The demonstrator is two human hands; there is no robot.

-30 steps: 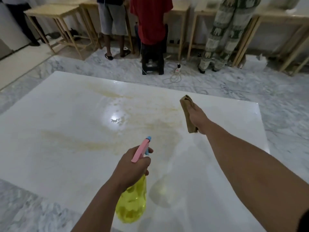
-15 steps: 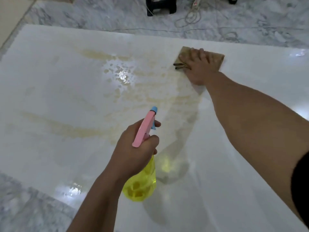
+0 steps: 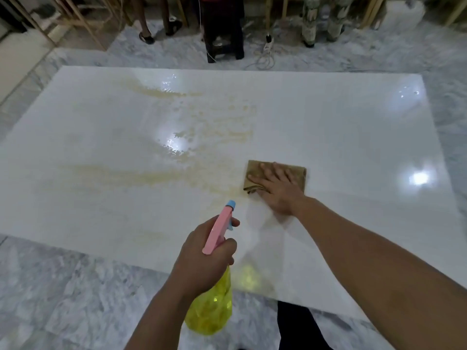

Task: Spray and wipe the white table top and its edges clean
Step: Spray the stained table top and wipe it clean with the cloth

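The white table top [image 3: 341, 137] fills the middle of the head view, with yellowish-brown wet smears [image 3: 217, 132] across its centre and left. My right hand [image 3: 276, 189] presses flat on a folded brown cloth [image 3: 255, 170] lying on the table near the smears' right end. My left hand [image 3: 204, 256] is wrapped around a yellow spray bottle [image 3: 212, 306] with a pink trigger head and blue nozzle [image 3: 219, 228], held over the table's near edge and pointing away from me.
Grey marble floor [image 3: 50, 294] surrounds the table. Beyond the far edge stand several people's legs, a dark stool [image 3: 225, 44], a power strip with cables [image 3: 267, 46] and wooden table frames [image 3: 83, 24]. My dark trouser leg [image 3: 295, 322] shows below the near edge.
My right hand dropped the cloth flat on the table and dragged it toward me, leaving a cleaner strip. My left hand kept hold of the bottle. The view tilted up again.
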